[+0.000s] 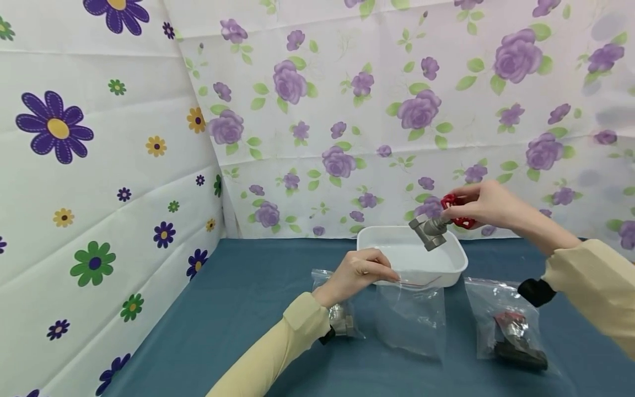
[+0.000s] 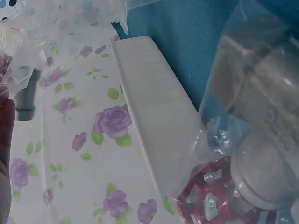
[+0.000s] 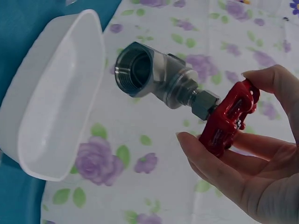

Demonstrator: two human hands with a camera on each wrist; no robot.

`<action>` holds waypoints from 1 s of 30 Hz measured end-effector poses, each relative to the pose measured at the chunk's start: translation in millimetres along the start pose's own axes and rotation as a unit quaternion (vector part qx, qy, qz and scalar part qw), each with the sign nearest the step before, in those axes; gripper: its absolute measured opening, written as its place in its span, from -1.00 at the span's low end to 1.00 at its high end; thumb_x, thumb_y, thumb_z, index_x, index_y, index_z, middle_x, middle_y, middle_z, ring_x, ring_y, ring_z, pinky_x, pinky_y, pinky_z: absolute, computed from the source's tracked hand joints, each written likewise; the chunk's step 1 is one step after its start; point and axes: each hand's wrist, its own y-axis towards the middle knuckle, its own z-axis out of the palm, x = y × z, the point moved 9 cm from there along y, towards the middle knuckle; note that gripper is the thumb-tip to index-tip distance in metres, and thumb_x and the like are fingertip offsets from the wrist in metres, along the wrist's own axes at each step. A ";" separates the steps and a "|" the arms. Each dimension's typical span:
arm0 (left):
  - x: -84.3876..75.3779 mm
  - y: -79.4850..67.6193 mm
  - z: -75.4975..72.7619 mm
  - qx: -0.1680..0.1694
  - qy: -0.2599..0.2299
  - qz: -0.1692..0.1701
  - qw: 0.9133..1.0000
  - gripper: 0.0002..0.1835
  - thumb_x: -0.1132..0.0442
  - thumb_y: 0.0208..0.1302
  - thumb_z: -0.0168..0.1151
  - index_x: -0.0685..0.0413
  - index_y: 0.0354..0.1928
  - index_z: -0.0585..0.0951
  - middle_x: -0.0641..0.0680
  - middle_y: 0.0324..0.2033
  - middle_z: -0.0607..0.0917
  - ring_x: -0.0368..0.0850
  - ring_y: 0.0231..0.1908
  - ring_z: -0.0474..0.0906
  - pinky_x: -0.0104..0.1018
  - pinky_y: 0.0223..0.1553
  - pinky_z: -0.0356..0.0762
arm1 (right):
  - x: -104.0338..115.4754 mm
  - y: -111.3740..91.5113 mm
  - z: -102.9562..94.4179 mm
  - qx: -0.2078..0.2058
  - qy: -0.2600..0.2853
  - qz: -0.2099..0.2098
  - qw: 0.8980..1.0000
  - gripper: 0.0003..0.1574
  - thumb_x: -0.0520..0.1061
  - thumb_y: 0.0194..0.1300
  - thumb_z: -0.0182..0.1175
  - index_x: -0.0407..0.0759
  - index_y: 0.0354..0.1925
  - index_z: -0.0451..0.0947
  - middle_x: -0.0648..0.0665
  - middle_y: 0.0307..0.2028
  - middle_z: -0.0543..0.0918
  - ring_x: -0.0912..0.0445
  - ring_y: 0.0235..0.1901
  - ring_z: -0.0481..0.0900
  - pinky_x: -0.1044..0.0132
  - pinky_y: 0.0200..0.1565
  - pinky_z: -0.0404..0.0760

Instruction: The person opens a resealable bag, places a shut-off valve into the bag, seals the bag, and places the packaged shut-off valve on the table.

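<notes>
My right hand [image 1: 488, 205] grips a metal gate valve [image 1: 430, 229] by its red handwheel [image 3: 230, 119], up above the white tub's right side. The valve's threaded opening [image 3: 135, 70] faces away from the fingers in the right wrist view. Lower and to the left, my left hand [image 1: 359, 273] pinches the top edge of a clear zip bag [image 1: 412, 320], which hangs down with nothing inside. Behind the left wrist lies another clear bag with a valve [image 1: 341, 320] in it; its red handwheel [image 2: 210, 196] shows in the left wrist view.
A white plastic tub [image 1: 458, 262] stands at the back of the blue-covered table [image 1: 258, 275]. At the right, a third zip bag [image 1: 483, 309] holds a valve with a red part and a dark part [image 1: 521, 353]. Flowered sheets [image 1: 317, 182] hang behind and at the left.
</notes>
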 end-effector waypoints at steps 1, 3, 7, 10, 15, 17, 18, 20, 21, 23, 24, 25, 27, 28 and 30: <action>5.1 -1.7 2.5 0.002 0.002 -0.002 1.000 -0.86 0.55 -0.03 0.28 0.30 -0.37 0.69 0.08 -0.42 0.57 -0.26 -0.40 0.47 -0.56 -0.38 0.42 | 1.4 -1.7 -1.3 0.003 0.009 0.001 1.000 -0.16 0.07 0.08 0.32 -0.49 0.12 0.33 -0.40 -0.19 0.56 0.00 -0.45 0.60 0.22 -0.46 0.59; 16.3 -5.1 7.9 0.006 0.001 -0.010 1.000 -0.87 0.50 0.03 0.27 0.25 -0.34 0.70 0.04 -0.39 0.57 -0.33 -0.36 0.45 -0.55 -0.37 0.43 | 3.7 -4.8 -3.2 0.008 0.019 -0.001 1.000 -0.14 0.06 0.07 0.33 -0.49 0.14 0.31 -0.39 -0.18 0.56 -0.01 -0.43 0.60 0.23 -0.46 0.59; 29.8 -6.8 14.6 0.011 0.002 -0.023 1.000 -0.87 0.43 0.07 0.26 0.18 -0.32 0.71 -0.02 -0.38 0.56 -0.42 -0.34 0.41 -0.56 -0.36 0.41 | 7.0 -8.7 -3.7 0.018 0.023 -0.009 1.000 -0.14 0.06 0.06 0.33 -0.47 0.14 0.32 -0.39 -0.15 0.55 0.00 -0.42 0.60 0.21 -0.47 0.59; 29.4 -3.3 14.3 0.006 -0.003 -0.024 1.000 -0.87 0.46 0.04 0.27 0.22 -0.33 0.70 0.01 -0.40 0.57 -0.39 -0.36 0.43 -0.56 -0.38 0.40 | 8.7 -11.7 -3.2 0.029 0.030 -0.009 0.999 -0.14 0.07 0.05 0.34 -0.45 0.14 0.33 -0.38 -0.13 0.55 0.00 -0.41 0.60 0.20 -0.46 0.59; 18.1 6.5 6.1 -0.010 -0.014 -0.021 1.000 -0.85 0.57 -0.07 0.30 0.34 -0.38 0.68 0.12 -0.44 0.57 -0.21 -0.43 0.49 -0.53 -0.40 0.42 | 12.2 -14.6 -2.3 0.045 0.039 -0.001 0.998 -0.11 0.10 0.05 0.33 -0.44 0.16 0.31 -0.36 -0.09 0.54 0.00 -0.36 0.60 0.19 -0.42 0.59; 13.6 9.9 3.0 -0.011 -0.016 -0.025 1.000 -0.85 0.59 -0.09 0.29 0.36 -0.39 0.67 0.14 -0.45 0.57 -0.16 -0.44 0.49 -0.51 -0.40 0.43 | 14.3 -15.3 -2.5 0.050 0.041 -0.002 0.998 -0.14 0.10 0.06 0.32 -0.42 0.15 0.33 -0.33 -0.11 0.55 0.00 -0.36 0.59 0.19 -0.42 0.59; 12.1 11.3 1.8 -0.011 -0.015 -0.026 0.999 -0.85 0.60 -0.10 0.29 0.37 -0.39 0.67 0.14 -0.45 0.57 -0.15 -0.44 0.49 -0.50 -0.41 0.44 | 15.5 -15.7 -2.8 0.051 0.042 -0.003 0.998 -0.16 0.09 0.06 0.32 -0.41 0.15 0.34 -0.32 -0.12 0.56 0.00 -0.36 0.60 0.18 -0.42 0.59; 10.0 13.7 0.5 -0.010 -0.011 -0.028 1.000 -0.85 0.60 -0.10 0.29 0.37 -0.40 0.67 0.14 -0.45 0.56 -0.15 -0.44 0.48 -0.52 -0.41 0.42 | 17.3 -16.4 -3.5 0.054 0.042 -0.006 0.998 -0.21 0.07 0.08 0.32 -0.38 0.14 0.37 -0.28 -0.15 0.58 0.00 -0.39 0.60 0.18 -0.44 0.58; 9.5 14.7 0.4 -0.009 -0.010 -0.028 1.000 -0.85 0.60 -0.10 0.29 0.37 -0.40 0.67 0.14 -0.45 0.56 -0.15 -0.44 0.48 -0.52 -0.41 0.41 | 18.0 -16.5 -3.6 0.056 0.041 -0.008 0.998 -0.22 0.06 0.08 0.32 -0.38 0.13 0.37 -0.27 -0.16 0.59 0.00 -0.40 0.60 0.17 -0.44 0.58; 8.9 16.3 0.3 -0.009 -0.006 -0.027 1.000 -0.84 0.60 -0.11 0.30 0.37 -0.40 0.67 0.14 -0.45 0.56 -0.15 -0.44 0.47 -0.54 -0.40 0.40 | 18.5 -16.9 -3.4 0.056 0.039 -0.013 0.998 -0.23 0.04 0.08 0.32 -0.37 0.13 0.37 -0.27 -0.15 0.59 0.01 -0.41 0.61 0.18 -0.45 0.58; 8.5 16.8 0.4 -0.009 -0.004 -0.026 1.000 -0.84 0.60 -0.11 0.30 0.36 -0.40 0.67 0.14 -0.46 0.56 -0.15 -0.44 0.47 -0.55 -0.41 0.39 | 18.6 -17.1 -2.6 0.057 0.038 -0.015 0.997 -0.22 0.04 0.07 0.33 -0.38 0.14 0.37 -0.27 -0.14 0.58 0.02 -0.39 0.60 0.19 -0.45 0.58; 8.3 17.3 0.8 -0.009 -0.006 -0.024 1.000 -0.84 0.60 -0.11 0.30 0.36 -0.40 0.67 0.14 -0.46 0.55 -0.14 -0.45 0.47 -0.55 -0.41 0.39 | 18.2 -17.3 -1.7 0.058 0.038 -0.016 0.997 -0.21 0.04 0.07 0.33 -0.38 0.14 0.36 -0.27 -0.14 0.58 0.02 -0.39 0.60 0.19 -0.44 0.58; 7.6 18.3 1.4 -0.009 -0.011 -0.022 1.000 -0.84 0.61 -0.11 0.29 0.37 -0.40 0.67 0.15 -0.46 0.55 -0.13 -0.44 0.47 -0.54 -0.40 0.39 | 17.6 -17.9 1.3 0.061 0.041 -0.019 0.997 -0.19 0.04 0.05 0.34 -0.40 0.14 0.35 -0.28 -0.14 0.58 0.03 -0.37 0.60 0.20 -0.43 0.59; 7.3 18.7 1.6 -0.009 -0.010 -0.022 1.000 -0.84 0.61 -0.11 0.29 0.37 -0.41 0.67 0.14 -0.46 0.55 -0.12 -0.44 0.48 -0.54 -0.40 0.39 | 17.1 -18.4 3.1 0.063 0.043 -0.020 0.997 -0.19 0.04 0.05 0.34 -0.40 0.14 0.36 -0.28 -0.14 0.58 0.03 -0.36 0.60 0.21 -0.42 0.59; 6.7 19.5 2.3 -0.008 -0.008 -0.022 1.000 -0.85 0.61 -0.11 0.29 0.37 -0.41 0.67 0.14 -0.46 0.54 -0.12 -0.43 0.48 -0.55 -0.39 0.40 | 16.1 -19.0 7.5 0.070 0.050 -0.020 0.996 -0.19 0.03 0.04 0.35 -0.41 0.13 0.36 -0.28 -0.12 0.57 0.03 -0.34 0.59 0.21 -0.41 0.59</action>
